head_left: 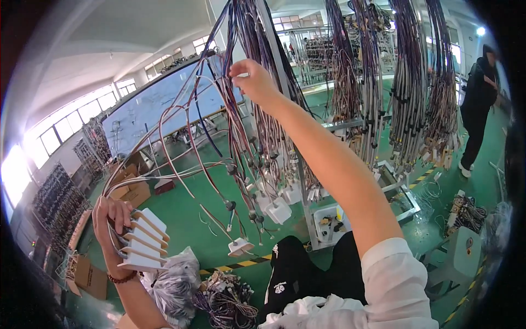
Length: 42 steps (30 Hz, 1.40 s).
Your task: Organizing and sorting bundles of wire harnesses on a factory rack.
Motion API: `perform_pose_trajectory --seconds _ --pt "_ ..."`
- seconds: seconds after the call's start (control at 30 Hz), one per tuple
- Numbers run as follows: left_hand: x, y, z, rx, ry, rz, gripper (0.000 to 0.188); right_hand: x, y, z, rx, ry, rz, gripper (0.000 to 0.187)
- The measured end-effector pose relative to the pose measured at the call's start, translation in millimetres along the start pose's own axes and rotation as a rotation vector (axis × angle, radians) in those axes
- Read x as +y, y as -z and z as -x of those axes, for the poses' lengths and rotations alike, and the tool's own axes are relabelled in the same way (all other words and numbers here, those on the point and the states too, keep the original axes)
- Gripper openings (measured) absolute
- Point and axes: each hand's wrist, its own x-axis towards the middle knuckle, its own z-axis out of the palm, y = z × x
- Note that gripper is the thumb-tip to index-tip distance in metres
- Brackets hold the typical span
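At the lower left, my left hand (pixel 111 215) is closed round grey cables whose ends carry several flat white plastic housings (pixel 145 241) with tan edges, stacked side by side. These cables (pixel 164 175) loop up and right toward the hanging wire harnesses (pixel 257 126). My right hand (pixel 252 82) is raised at the upper middle, beside the brown and dark wires of the nearest bundle. Its fingers are loosely curved with a gap between them, and nothing shows in them. Below hang dark beads, small connectors and more white housings (pixel 278 210).
More harness bundles (pixel 408 82) hang from a metal rack at right. A white bin (pixel 331 226) of small parts stands below. Bagged parts (pixel 175 279), a wire heap (pixel 227 301), cartons (pixel 131 183) and a green-grey stool (pixel 457 257) are around me. A person (pixel 479 104) stands far right.
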Motion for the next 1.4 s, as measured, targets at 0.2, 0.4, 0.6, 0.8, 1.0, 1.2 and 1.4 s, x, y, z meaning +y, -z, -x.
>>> perform_pose_trajectory --seconds 0.2,0.4,0.6,0.8,1.0,1.2,1.4 --pt "0 -3 -1 0.092 0.022 0.023 0.033 4 0 -6 -0.244 0.037 0.169 0.030" --pt "-4 -5 -4 0.103 0.050 0.033 0.033 -9 38 -28 -0.379 0.191 0.538 0.030" --pt "-19 19 -11 -0.027 0.064 -0.021 0.035 -13 86 -31 0.166 -0.172 0.337 0.034" --pt "-29 39 -15 -0.073 0.072 0.034 0.032 -23 138 -15 0.525 0.292 1.199 0.019" --pt "-31 41 -5 0.007 0.019 0.119 0.032 -43 156 47 -0.233 1.021 1.443 0.012" --pt "-21 30 -3 0.079 0.055 0.102 0.031 -47 99 120 -0.909 0.234 1.366 0.028" --pt "-28 30 -13 -0.050 0.081 0.060 0.032 -27 72 118 -0.694 -0.415 0.257 0.033"
